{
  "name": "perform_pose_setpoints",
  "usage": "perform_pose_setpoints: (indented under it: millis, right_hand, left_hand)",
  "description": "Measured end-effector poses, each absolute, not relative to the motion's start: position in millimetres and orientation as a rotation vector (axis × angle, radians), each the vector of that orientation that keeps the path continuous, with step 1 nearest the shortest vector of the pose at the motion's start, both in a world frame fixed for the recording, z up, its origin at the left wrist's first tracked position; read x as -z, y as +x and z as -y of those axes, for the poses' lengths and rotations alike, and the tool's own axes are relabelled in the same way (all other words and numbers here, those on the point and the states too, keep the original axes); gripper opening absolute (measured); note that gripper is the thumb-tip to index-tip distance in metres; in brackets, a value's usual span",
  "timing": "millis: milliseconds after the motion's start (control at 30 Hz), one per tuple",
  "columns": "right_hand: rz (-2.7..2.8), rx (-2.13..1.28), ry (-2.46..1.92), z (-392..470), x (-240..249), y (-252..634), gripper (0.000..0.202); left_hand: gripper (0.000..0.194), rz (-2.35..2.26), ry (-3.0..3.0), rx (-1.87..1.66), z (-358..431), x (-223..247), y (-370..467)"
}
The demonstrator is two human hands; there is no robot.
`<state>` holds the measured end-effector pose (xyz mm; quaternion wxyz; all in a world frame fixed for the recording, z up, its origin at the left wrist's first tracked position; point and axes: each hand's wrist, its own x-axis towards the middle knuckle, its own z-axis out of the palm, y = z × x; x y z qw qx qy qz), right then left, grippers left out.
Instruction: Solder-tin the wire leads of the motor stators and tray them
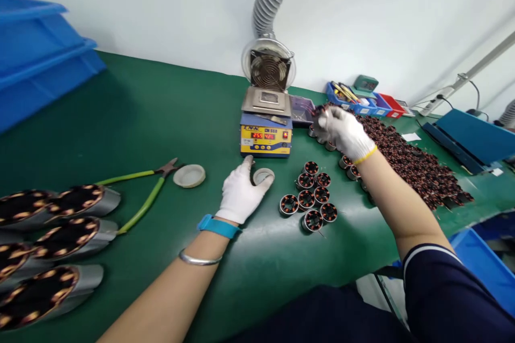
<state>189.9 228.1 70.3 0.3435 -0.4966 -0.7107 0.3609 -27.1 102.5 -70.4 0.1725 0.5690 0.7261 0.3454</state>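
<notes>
My left hand (242,190), in a white glove, rests on the green table with thumb and fingers curved round a small round white dish (262,176). My right hand (341,127), gloved too, is raised over the table and pinches a motor stator (319,112) with thin wires sticking out; fingers hide much of it. Just behind my left hand stands a yellow and blue solder pot (265,136) with a lit red display. To the right of that hand, several stators in metal rings (306,199) stand upright in a cluster.
Green-handled cutters (147,198) and a white lid (189,176) lie on the left. Large metal-cased stators (76,236) fill the near left; blue bins (44,53) stand behind. A fume fan (270,69) rises over the pot. A stator pile (406,161) covers the right.
</notes>
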Motion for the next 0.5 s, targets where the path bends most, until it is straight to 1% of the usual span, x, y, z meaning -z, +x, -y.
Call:
perform_pose_setpoints:
  millis: [33, 100, 133, 200, 267, 300, 367, 433, 500]
  right_hand:
    - [1.815, -0.954, -1.311, -206, -57, 210, 0.05]
    - [1.766, -0.97, -1.338, -165, -29, 248, 0.069]
    - [1.756, -0.949, -1.344, -146, -16, 265, 0.073]
    - [1.751, -0.897, -1.424, -116, 9, 290, 0.069]
    - [1.757, -0.83, -1.564, -97, 29, 304, 0.062]
    - [1.769, -0.794, -1.642, -91, 36, 307, 0.06]
    - [1.837, -0.744, -1.753, -86, 44, 309, 0.061]
    - [1.981, -0.8, -1.71, -87, 44, 310, 0.067]
    - [2.109, -0.907, -1.545, -89, 38, 312, 0.079]
  left_hand:
    - [0.075, -2.026, 1.578, -1.054, -103, 73, -28]
    - [0.076, -1.936, 1.504, -1.228, -101, 75, -28]
    - [0.075, -1.899, 1.481, -1.309, -98, 73, -28]
    - [0.072, -1.858, 1.508, -1.411, -87, 64, -22]
    - [0.073, -1.824, 1.666, -1.371, -69, 48, -9]
    - [0.078, -1.787, 1.792, -1.276, -59, 39, 0]
    - [0.101, -1.7, 2.079, -0.96, -41, 20, 21]
    - [0.12, -1.674, 2.266, -0.614, -33, 7, 40]
    - [0.125, -1.711, 2.332, -0.363, -34, 2, 52]
